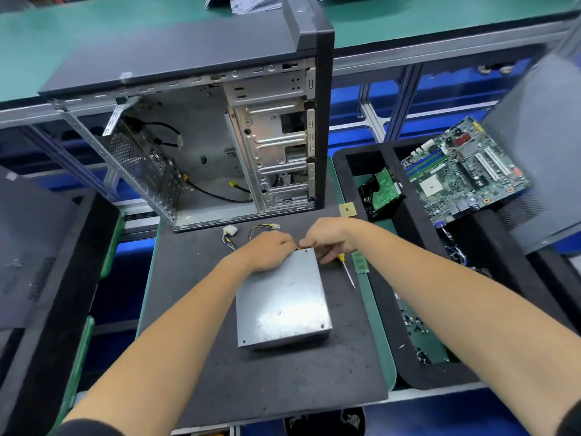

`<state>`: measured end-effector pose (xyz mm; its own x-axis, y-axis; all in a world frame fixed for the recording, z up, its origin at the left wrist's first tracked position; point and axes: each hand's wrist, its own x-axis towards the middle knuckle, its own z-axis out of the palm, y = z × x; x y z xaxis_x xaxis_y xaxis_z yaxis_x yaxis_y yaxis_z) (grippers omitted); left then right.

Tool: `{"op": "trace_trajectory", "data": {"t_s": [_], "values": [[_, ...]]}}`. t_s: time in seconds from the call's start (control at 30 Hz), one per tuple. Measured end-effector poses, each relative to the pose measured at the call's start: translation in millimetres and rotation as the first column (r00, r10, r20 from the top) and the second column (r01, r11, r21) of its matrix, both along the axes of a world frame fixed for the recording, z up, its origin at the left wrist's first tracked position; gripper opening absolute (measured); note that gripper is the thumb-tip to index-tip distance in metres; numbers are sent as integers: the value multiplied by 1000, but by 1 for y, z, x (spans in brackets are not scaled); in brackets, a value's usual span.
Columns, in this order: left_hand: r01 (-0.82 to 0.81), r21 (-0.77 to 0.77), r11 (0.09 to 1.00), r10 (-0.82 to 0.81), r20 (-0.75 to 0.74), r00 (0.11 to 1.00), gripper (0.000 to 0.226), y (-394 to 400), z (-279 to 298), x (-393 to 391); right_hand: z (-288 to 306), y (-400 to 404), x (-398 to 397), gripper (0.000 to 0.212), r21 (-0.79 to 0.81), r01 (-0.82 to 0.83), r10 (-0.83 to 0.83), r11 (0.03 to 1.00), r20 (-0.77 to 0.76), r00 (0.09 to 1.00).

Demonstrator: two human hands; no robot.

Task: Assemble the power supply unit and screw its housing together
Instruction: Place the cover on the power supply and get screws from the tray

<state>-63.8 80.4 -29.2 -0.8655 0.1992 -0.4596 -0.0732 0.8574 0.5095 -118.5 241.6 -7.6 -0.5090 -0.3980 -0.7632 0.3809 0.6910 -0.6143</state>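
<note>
PSU [281,297], closed grey metal box, lies flat at frame centre on a dark mat [195,357]. Both hands meet at its far edge. Left hand [270,251] rests knuckles-up on the far left corner, fingers curled over the edge; what they grip is hidden. Right hand [330,239] has fingers bent down at the far right corner, pinching something small; cannot tell what. Screwdriver [347,270] lies just right of the box. Cables [251,232] trail toward the open case [220,136], upper centre.
</note>
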Motion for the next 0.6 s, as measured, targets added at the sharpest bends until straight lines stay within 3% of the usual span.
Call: {"op": "trace_trajectory", "data": {"t_s": [0.17,0.33,0.6], "values": [[-74,37,997,73,38,997,45,0,-2,-9,-1,0,17,16,66,-60,57,996,46,997],[61,-90,994,-57,48,997,36,10,4,-9,-8,2,23,11,7,76,-77,997,131,988],[64,-146,987,-55,64,996,35,15,-4,-11,-5,0,28,22,-6,227,-221,974,190,957]]}}
